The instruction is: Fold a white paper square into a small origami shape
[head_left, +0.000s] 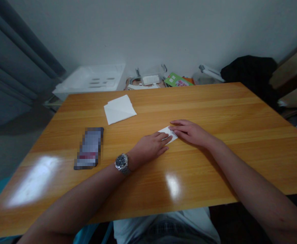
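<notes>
A small piece of white paper [173, 136], which looks folded, lies on the wooden table [201, 101]. My left hand [150, 146] rests over the paper's left part, its fingers stretched out and pressing it flat. From the right, my right hand [190, 132] touches the paper's upper right edge with extended fingertips. Part of the paper is hidden beneath the fingers. Farther back on the left lie white paper sheets [120, 110], loosely stacked. A phone [90, 149], its screen blurred out, lies to the left of my left hand.
Behind the table stand a white plastic basin [97, 79], a green booklet [176, 80] among small items, and a dark cloth or bag [250, 73] at the right. A grey curtain [16, 61] hangs at the left. Light reflects off the tabletop.
</notes>
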`<state>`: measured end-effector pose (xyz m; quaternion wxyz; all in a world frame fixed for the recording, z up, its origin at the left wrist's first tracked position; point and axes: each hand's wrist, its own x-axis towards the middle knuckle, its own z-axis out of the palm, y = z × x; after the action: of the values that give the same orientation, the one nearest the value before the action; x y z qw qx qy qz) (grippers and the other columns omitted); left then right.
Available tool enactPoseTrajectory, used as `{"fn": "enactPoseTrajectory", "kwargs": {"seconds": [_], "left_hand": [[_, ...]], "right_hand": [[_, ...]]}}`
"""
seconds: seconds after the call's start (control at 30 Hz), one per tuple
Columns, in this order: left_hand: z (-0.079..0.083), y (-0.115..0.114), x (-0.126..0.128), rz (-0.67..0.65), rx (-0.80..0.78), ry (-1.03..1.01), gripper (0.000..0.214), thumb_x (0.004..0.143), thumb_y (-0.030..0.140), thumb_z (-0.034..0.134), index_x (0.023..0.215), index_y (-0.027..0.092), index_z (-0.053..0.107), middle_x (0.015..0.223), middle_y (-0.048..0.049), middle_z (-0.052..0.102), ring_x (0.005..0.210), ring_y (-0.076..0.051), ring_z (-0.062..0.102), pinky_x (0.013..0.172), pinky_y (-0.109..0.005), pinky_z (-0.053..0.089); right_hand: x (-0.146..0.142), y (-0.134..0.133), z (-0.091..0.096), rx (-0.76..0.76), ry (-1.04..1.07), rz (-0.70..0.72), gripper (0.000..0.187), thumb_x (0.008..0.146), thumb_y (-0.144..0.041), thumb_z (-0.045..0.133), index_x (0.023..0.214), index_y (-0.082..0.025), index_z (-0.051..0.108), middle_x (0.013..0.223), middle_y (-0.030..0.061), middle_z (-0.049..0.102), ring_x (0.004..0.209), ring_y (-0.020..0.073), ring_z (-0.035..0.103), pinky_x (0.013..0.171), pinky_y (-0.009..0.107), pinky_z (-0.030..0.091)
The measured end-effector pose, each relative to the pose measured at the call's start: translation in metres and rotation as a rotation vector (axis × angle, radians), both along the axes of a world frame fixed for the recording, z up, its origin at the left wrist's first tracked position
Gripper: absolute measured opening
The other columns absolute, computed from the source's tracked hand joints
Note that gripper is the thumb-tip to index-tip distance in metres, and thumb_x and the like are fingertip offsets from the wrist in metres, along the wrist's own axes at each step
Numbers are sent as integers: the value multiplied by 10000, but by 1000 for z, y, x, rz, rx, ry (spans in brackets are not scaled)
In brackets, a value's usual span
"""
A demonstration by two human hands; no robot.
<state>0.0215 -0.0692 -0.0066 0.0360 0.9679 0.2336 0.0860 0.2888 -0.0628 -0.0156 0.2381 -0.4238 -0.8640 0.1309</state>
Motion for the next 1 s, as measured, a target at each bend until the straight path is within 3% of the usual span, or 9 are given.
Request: {"fn": "enactPoseTrajectory", "kwargs": {"seconds": [0.63, 1.0], "left_hand": [[1, 0, 1, -3, -11, 14, 466, 1078, 385, 395, 1476, 156, 474, 1426, -91, 571, 1285, -245, 537, 1061, -373, 511], [-1, 1, 0, -6, -10, 15, 471, 1086, 394, 365, 1498, 188, 459, 1418, -83, 580, 1291, -244, 527, 1054, -375, 510]], "right_hand": [[2, 0, 2, -24, -37, 36, 342, 1039, -322, 501, 1311, -286, 704, 1435, 101, 619, 1318, 269, 574, 1116, 505, 471], [5, 0, 9, -34, -258, -39, 428, 1075, -416, 380, 1411, -317, 627, 1570, 69, 496, 1436, 291, 460, 1190, 529, 377]]}}
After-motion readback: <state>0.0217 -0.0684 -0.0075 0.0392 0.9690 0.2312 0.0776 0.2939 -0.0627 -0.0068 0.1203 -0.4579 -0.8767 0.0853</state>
